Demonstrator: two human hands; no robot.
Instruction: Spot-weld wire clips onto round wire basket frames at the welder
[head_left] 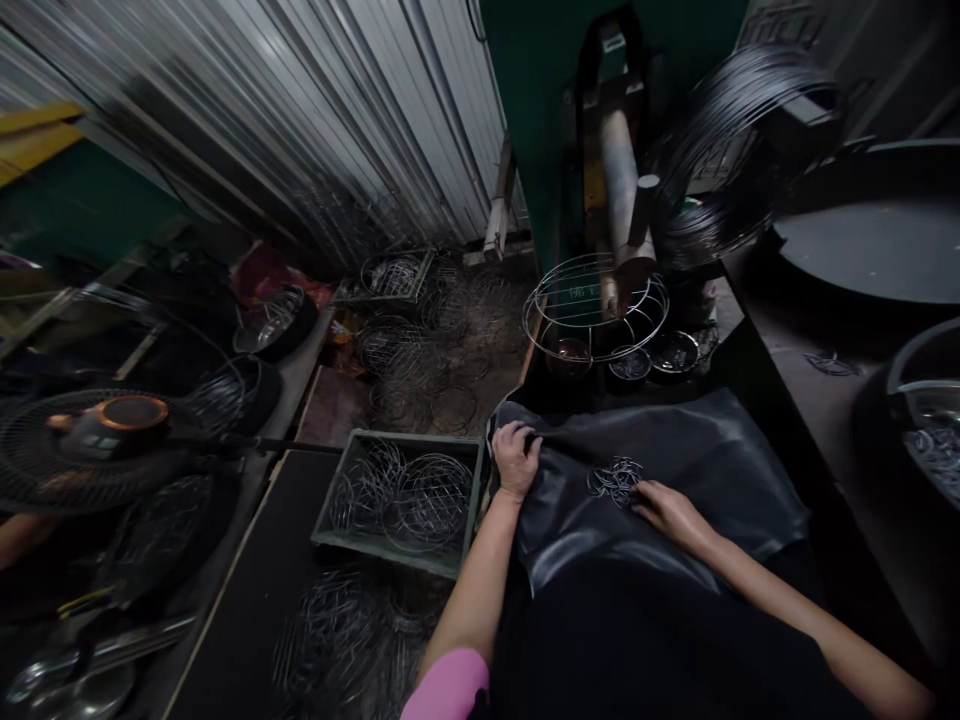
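A dark, shiny sheet point(697, 440) like an apron lies spread across my lap. On it rests a small heap of bent wire pieces point(616, 482). My right hand point(673, 515) is at the heap's right edge, its thumb and fingers drawn together; whatever is between the tips is too small to make out. At the sheet's left edge, my left hand point(516, 458) has its fingers curled over and closed on the material. A round wire frame point(534, 318) with curved ribs hangs on the machine in front of me, apart from both hands.
A green crate point(397, 555) of wire grids stands left of my left arm. The machine's thick arm point(619, 190) juts toward me, with bowls point(630, 365) below. A wire coil point(739, 110) and large basins point(874, 250) sit right. A fan point(45, 450) stands left, near another person's arm point(26, 538).
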